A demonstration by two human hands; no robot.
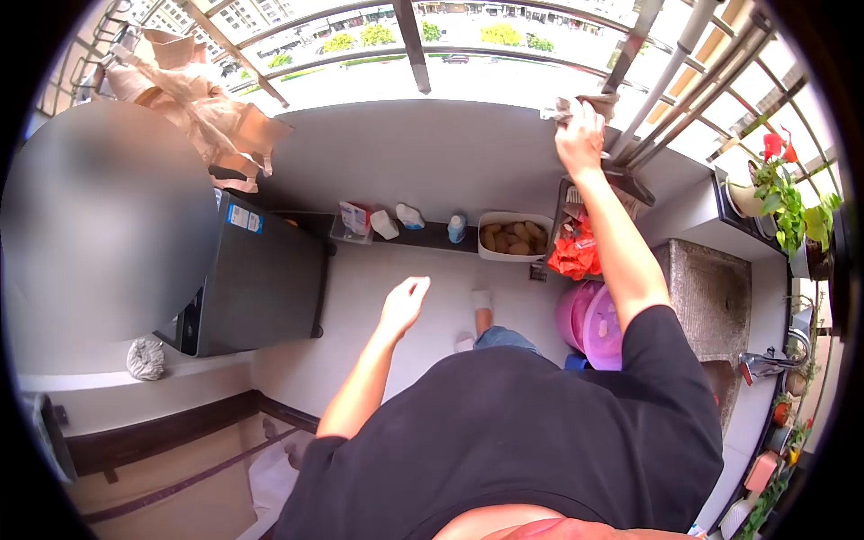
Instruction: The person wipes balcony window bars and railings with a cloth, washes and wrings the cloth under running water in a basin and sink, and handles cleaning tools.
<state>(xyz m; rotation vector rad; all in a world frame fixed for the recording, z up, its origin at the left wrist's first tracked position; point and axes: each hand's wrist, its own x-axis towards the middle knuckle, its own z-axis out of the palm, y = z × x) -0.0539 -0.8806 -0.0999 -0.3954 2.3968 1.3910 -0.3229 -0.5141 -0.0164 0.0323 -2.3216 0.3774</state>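
My right hand (580, 141) reaches far forward to the ledge under the window bars. Its fingers are closed on a grey-brown cloth (598, 108), which lies bunched against the ledge (504, 105). Lower and to the left, my left hand (403, 308) hangs in the air over the pale floor, fingers curled together with nothing visible in them. Beneath my right forearm stands a dark crate with a crumpled red-orange bag (576, 254). Beside that crate, a white bin (515, 256) holds several brown, potato-like lumps.
A dark cabinet-like appliance (261, 288) stands at left. Along the wall, a low shelf (432, 236) carries a white-blue bottle (457, 229) and a clear box (351, 225). Pink and purple basins (601, 328), a stone sink (711, 279), a faucet (765, 364) and potted plants (787, 207) are at right.
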